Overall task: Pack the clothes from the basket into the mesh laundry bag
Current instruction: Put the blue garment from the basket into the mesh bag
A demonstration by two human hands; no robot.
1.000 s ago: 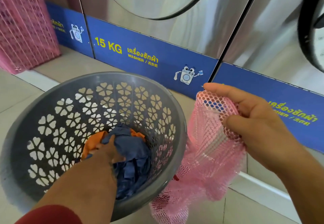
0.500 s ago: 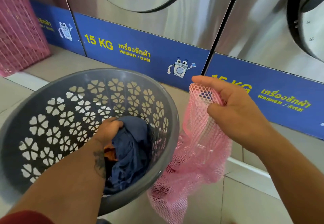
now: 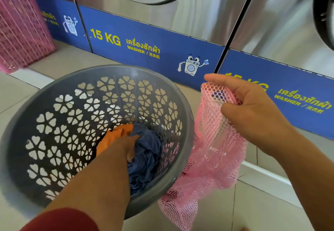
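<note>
A round grey basket [image 3: 59, 122] with flower-shaped holes stands tilted on the floor. At its bottom lie a dark blue garment [image 3: 148, 156] and an orange one [image 3: 115, 135]. My left hand [image 3: 128, 147] reaches deep into the basket and grips the blue cloth, fingers buried in the folds. My right hand [image 3: 251, 111] holds up the top edge of the pink mesh laundry bag [image 3: 211, 158], which hangs down just right of the basket's rim. Something dark red shows through the mesh near the bag's bottom.
Steel washing machines [image 3: 198, 13] with blue "15 KG" panels stand straight ahead on a low tiled step. A pink plastic basket [image 3: 19, 24] sits at the far left. Pale floor tiles surround the grey basket.
My left hand has shifted within the basket, and the orange garment shows again beside the blue one. The right hand keeps holding the bag's edge up. The view has dipped slightly.
</note>
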